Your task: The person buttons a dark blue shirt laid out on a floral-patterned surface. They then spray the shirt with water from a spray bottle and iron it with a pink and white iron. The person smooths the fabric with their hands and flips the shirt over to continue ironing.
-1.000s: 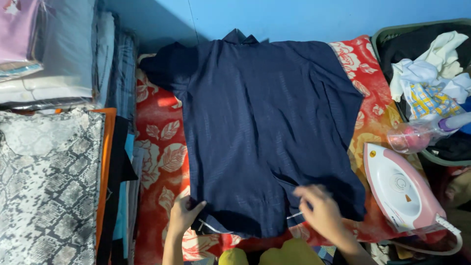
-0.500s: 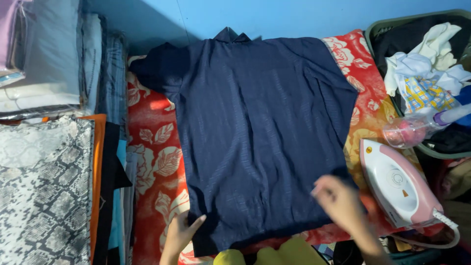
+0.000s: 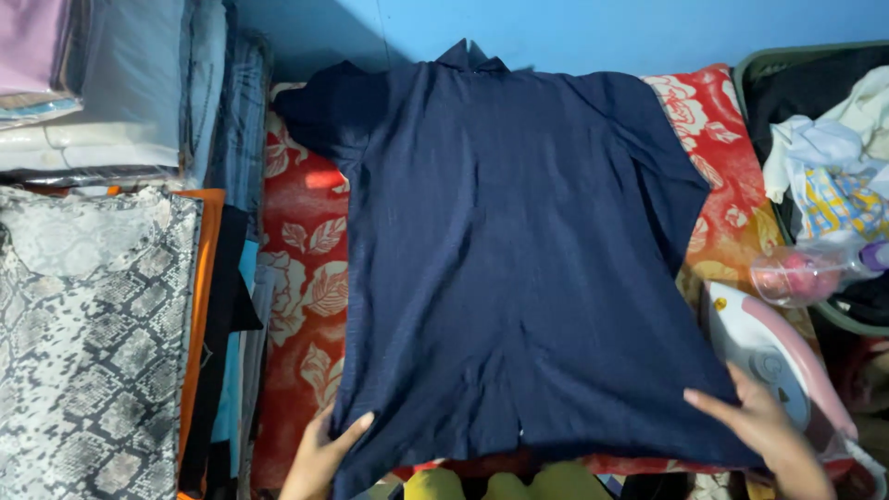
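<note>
Red floral cloth (image 3: 301, 278) under navy shirt (image 3: 519, 268); left hand (image 3: 319, 454), right hand (image 3: 764, 431) flat, open on hem: smooth outward evenly

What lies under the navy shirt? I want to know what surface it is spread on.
The navy shirt lies spread on a red floral cloth, which shows at both sides and along the hem. What lies beneath the shirt's middle is covered. Both hands rest on its lower corners.

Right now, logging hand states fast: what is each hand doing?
Left hand: open, fingers flat on the shirt hem's left corner, gripping nothing.
Right hand: open, resting on the hem's right corner beside the iron.
</note>
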